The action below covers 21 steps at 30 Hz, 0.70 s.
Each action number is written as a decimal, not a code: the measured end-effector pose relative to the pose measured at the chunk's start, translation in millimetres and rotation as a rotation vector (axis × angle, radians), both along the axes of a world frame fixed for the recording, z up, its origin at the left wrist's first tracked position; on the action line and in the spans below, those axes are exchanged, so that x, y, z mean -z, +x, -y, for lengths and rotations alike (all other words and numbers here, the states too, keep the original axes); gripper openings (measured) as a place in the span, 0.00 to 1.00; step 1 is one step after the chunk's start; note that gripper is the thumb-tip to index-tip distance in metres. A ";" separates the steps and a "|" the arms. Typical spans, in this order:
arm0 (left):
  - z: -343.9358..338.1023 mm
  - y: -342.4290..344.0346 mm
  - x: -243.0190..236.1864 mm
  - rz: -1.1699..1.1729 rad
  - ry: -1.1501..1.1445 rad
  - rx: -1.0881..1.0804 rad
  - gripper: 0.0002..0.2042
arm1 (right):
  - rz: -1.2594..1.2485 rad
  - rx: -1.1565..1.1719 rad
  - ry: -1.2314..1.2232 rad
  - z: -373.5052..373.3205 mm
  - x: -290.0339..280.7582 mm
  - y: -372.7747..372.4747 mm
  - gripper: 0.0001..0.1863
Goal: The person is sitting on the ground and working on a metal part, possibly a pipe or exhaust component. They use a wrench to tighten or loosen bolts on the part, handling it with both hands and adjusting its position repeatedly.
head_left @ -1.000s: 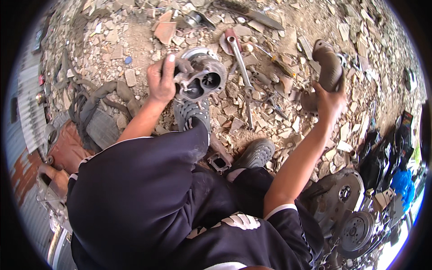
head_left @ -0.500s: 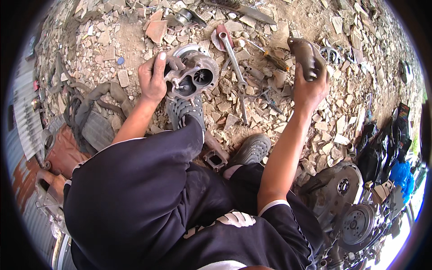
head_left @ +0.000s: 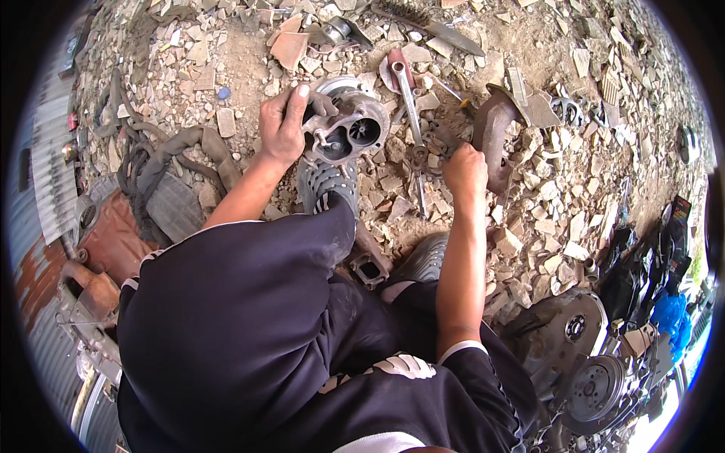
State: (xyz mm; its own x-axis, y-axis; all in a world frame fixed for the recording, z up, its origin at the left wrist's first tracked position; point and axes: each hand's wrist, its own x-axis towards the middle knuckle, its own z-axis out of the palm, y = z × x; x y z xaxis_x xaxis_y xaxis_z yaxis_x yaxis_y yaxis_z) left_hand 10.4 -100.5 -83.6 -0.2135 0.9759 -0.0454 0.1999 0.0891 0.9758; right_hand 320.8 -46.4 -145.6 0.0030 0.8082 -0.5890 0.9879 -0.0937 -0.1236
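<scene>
My left hand (head_left: 282,127) grips a grey metal turbocharger (head_left: 348,125) by its side, thumb on top. Its round opening shows a dark bladed wheel. Over the rubble, my right hand (head_left: 464,172) is closed, knuckles up; its fingertips are hidden, so whatever it holds cannot be made out. Just right of it lies a brown curved metal pipe (head_left: 495,136), apart from the fingers. Between the hands rests a long combination wrench (head_left: 408,102), with another wrench (head_left: 421,183) below it. The screwdriver (head_left: 455,93) is partly covered by the pipe.
A wire brush (head_left: 430,29) and a small metal part (head_left: 336,31) lie at the far side. Hoses (head_left: 189,143) are heaped at left. A flanged metal pipe (head_left: 368,264) sits between my shoes. Engine parts (head_left: 563,332) and black bags (head_left: 649,253) occupy the lower right.
My right hand has put down the curved pipe on the stones and moved left and nearer, closing beside the wrenches. My left hand still holds the turbocharger. The view has shifted slightly.
</scene>
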 end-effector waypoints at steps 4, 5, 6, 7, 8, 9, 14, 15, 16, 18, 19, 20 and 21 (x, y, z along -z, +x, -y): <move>-1.9 -0.2 9.9 -0.051 0.089 -0.029 0.26 | -0.219 -0.076 -0.138 -19.8 -52.7 9.0 0.14; -1.3 1.3 6.5 -0.042 0.077 -0.028 0.26 | -0.274 0.039 -0.236 -27.7 -72.5 7.5 0.11; -2.3 3.4 2.9 -0.034 0.068 -0.025 0.26 | -0.235 -0.019 -0.074 -26.9 -81.1 12.1 0.07; -1.3 1.6 4.3 0.007 0.074 -0.012 0.24 | -0.249 -0.018 0.002 -29.7 -96.0 14.6 0.07; -0.6 3.0 5.7 0.017 0.068 -0.014 0.24 | -0.262 -0.018 0.078 -32.9 -112.9 17.0 0.06; 0.2 2.2 3.1 0.012 0.063 -0.020 0.23 | -0.288 -0.008 0.158 -36.0 -129.2 18.1 0.06; -3.4 -0.9 4.3 -0.061 0.045 0.019 0.23 | -0.373 0.184 0.357 -40.4 -155.9 18.9 0.07; -3.1 -1.2 4.7 -0.049 0.044 0.018 0.23 | -0.453 0.184 0.378 -40.2 -156.4 17.2 0.07; -2.1 -2.0 5.5 -0.038 0.042 0.015 0.23 | -0.534 0.183 0.399 -40.3 -156.0 15.6 0.08; -1.6 -2.9 2.6 -0.042 0.014 0.031 0.24 | -0.807 0.175 0.409 -39.9 -151.2 12.3 0.08; -1.6 -2.8 -2.3 -0.058 -0.013 0.049 0.25 | -0.998 0.167 0.395 -38.1 -144.6 10.7 0.09; -2.1 -2.9 -5.4 -0.074 -0.040 0.065 0.25 | -1.190 0.158 0.378 -37.5 -140.4 9.2 0.10; -2.3 -2.8 -4.9 -0.056 -0.015 0.072 0.23 | -1.149 0.068 0.330 -37.1 -138.6 8.9 0.12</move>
